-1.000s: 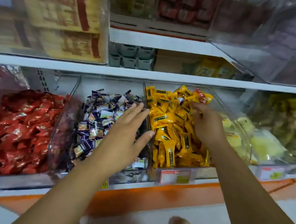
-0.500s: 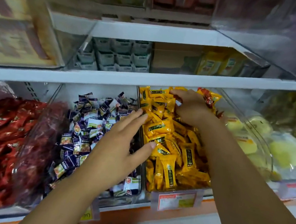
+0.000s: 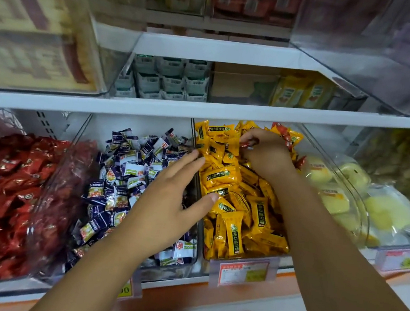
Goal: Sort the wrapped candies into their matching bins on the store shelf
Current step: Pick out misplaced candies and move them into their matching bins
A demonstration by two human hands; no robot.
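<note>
**Candy shelf, yellow bin: one red stray in hand, more at the back**

Item 1. right hand [image 3: 266, 153]: reaches deep into the yellow-candy bin [image 3: 310, 140], near its back edge. Grip narrow, fingertips pinched on a red-wrapped candy [image 3: 247, 144] just above the yellow candies [image 3: 224, 177].

Item 2. left hand [image 3: 170, 197]: grip wide, fingers straight and spread, holding nothing. It lies over the divider between the yellow-candy bin and the blue-and-white candies [image 3: 127, 173]; whether the palm touches the wrappers below cannot be told.

Item 3. Other strays: red-orange wrappers [image 3: 284, 136] at the back right corner of the yellow-candy bin, and one more [image 3: 301, 162] against its right wall.

Item 4. red candies [image 3: 8, 186]: heaped at the left end of the shelf [image 3: 210, 293], beyond the blue-and-white lot. Judged the likely home for the held piece, though wrapper print is too small to confirm a match.

Item 5. price tag [image 3: 243, 270]: clipped at the front edge below the yellow candies.

Risks, as judged:
- The pinch is shallow and on slick wrapping; the piece could slip and drop back among the yellow candies.
- The carry to the left end passes over the blue-and-white candies; a slip there makes a new stray.
- The forearm lies across the heaped yellow pile; drawing it out could drag pieces over the front edge.
- Red and red-orange wrappers may be different lines; binning by colour alone could mis-sort.
</note>
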